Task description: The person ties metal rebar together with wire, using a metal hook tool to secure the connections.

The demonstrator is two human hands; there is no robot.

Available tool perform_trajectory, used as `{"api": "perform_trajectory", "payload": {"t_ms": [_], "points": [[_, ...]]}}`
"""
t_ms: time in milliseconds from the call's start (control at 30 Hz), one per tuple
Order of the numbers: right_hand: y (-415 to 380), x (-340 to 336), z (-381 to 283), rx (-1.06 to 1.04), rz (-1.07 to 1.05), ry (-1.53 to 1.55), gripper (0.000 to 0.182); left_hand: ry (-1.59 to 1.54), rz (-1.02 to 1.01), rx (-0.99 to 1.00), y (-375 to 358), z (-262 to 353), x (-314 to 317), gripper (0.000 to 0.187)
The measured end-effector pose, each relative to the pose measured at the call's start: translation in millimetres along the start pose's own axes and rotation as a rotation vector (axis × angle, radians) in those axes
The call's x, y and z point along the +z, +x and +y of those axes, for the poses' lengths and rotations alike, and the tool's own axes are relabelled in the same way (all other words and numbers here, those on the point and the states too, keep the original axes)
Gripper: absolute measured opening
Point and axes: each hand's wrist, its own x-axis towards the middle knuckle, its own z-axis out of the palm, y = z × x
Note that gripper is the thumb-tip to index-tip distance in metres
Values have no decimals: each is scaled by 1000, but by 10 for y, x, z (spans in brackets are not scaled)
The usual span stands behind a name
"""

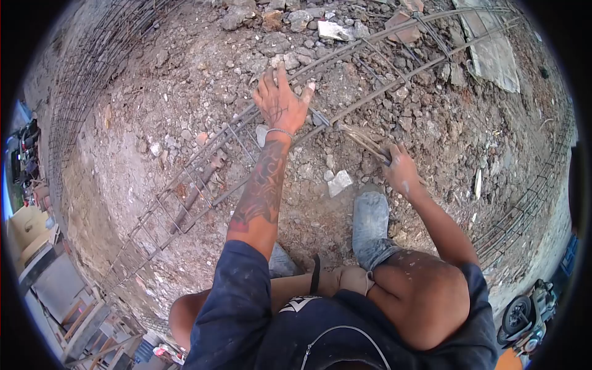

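Observation:
A long rebar cage (pixel 216 202) lies diagonally over the rubble, made of thin steel bars with square stirrups. My left hand (pixel 280 106) lies over its far bar, fingers spread and thumb held apart. In my right hand (pixel 402 169) are the handles of worn metal pincers (pixel 364 140), with my fingers wrapped round them. Their jaws are right at the near bar, close to a stirrup and to the right of my left hand. The palm side of my left hand is hidden.
Broken stones and dirt cover the ground, with a white stone chunk (pixel 339 183) before my boot (pixel 370 222). More rebar cages (pixel 102 58) lie at upper left and right (pixel 524 209). A flat grey sheet (pixel 490 52) lies at upper right. A motorcycle (pixel 524 317) stands at lower right.

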Motion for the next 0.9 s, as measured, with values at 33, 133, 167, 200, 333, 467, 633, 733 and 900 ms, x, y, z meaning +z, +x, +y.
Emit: {"api": "perform_trajectory", "payload": {"t_ms": [33,133,167,200,333,467,633,733,900], "points": [[-24,75,31,-44,273,97,33,29,103,77,18,39,-19,70],[-100,214,231,41,318,9,37,-103,-130,442,-135,156,-385,51],[-144,241,235,74,317,-59,38,-157,-358,674,-169,123,-461,46],[-212,223,246,7,395,-125,38,-107,-309,711,-212,72,-446,40],[38,-517,-376,-359,443,-53,35,-80,-156,625,-367,1,-546,36],[1328,-496,-675,-671,-7,-111,26,-239,-155,393,-771,116,-399,35],[1800,-567,-1041,-420,-809,-19,27,-324,-13,327,-865,170,-309,30],[1819,-597,-976,-283,-896,167,26,-327,65,304,-847,190,-250,22],[1784,-635,-968,-427,-770,139,25,-317,125,421,-722,188,-195,14]]}}
